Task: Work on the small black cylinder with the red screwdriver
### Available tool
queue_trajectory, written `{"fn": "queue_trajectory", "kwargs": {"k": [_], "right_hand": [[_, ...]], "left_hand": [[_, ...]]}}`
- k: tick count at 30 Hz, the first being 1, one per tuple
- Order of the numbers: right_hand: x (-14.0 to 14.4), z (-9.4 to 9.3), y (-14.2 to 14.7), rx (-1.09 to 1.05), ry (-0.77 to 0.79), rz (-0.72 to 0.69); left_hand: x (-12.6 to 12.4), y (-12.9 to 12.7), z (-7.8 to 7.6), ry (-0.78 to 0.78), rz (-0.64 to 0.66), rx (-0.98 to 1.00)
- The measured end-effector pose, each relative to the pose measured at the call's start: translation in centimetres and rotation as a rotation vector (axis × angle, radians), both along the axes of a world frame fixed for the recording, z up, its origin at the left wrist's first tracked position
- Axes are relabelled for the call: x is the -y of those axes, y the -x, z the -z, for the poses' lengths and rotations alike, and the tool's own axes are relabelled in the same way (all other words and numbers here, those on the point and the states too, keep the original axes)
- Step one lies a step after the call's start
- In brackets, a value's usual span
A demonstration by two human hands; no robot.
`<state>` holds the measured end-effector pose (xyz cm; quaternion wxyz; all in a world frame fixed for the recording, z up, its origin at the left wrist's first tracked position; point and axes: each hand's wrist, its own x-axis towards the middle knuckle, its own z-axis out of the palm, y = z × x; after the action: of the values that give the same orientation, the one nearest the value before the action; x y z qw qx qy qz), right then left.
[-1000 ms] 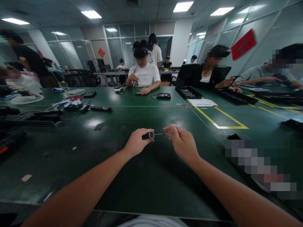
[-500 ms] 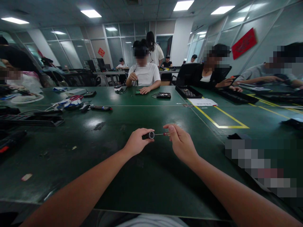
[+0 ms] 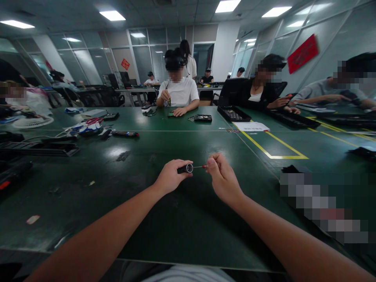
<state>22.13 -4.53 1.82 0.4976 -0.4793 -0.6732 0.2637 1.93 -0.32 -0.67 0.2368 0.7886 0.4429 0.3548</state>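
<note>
My left hand (image 3: 170,176) is closed round a small black cylinder (image 3: 185,169), which looks like a flashlight body. Its round end with a pale rim faces right and toward me; detail inside is too small to make out. In my right hand (image 3: 222,177), fingers curled, is a screwdriver (image 3: 203,167) with a thin metal shaft and a red collar. The shaft points left and its tip meets the cylinder's rimmed end; whether it goes inside I cannot tell. Most of the screwdriver's handle is hidden by my fingers. Both hands are above the green table (image 3: 182,227).
Left of my hands lie a dark pen-shaped tool (image 3: 125,134), red-handled scissors (image 3: 94,121) and black trays (image 3: 41,148). Across the table a person in white (image 3: 179,92) works on a small green board (image 3: 170,114). A black parts tray (image 3: 234,114) and white paper (image 3: 251,126) are further right.
The fingers of my right hand have curled in further round the screwdriver handle. My left hand and the cylinder have barely moved.
</note>
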Motion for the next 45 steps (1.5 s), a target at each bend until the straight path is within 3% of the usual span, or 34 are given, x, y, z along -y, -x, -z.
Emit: {"fn": "queue_trajectory", "kwargs": {"k": [5,11,16,37,45], "right_hand": [[-0.3,0.2,-0.2,0.008,-0.06,0.032],[-0.4,-0.2,0.1,0.073,-0.012,0.076],[-0.7,-0.1,0.0,0.074,-0.043,0.067],[-0.8,-0.3,-0.5,0.13,0.007,0.062],[-1.4,0.1,-0.3,-0.061,0.005,0.033]], "left_hand": [[0.3,-0.3,-0.3,0.006,0.004,-0.017],[0.0,0.0,-0.1,0.006,-0.01,0.024],[-0.6,0.7,0.5,-0.011,-0.04,0.065],[-0.4,0.3,0.2,-0.014,-0.035,0.03],[-0.4,0.4,0.2,-0.029,-0.031,-0.006]]}}
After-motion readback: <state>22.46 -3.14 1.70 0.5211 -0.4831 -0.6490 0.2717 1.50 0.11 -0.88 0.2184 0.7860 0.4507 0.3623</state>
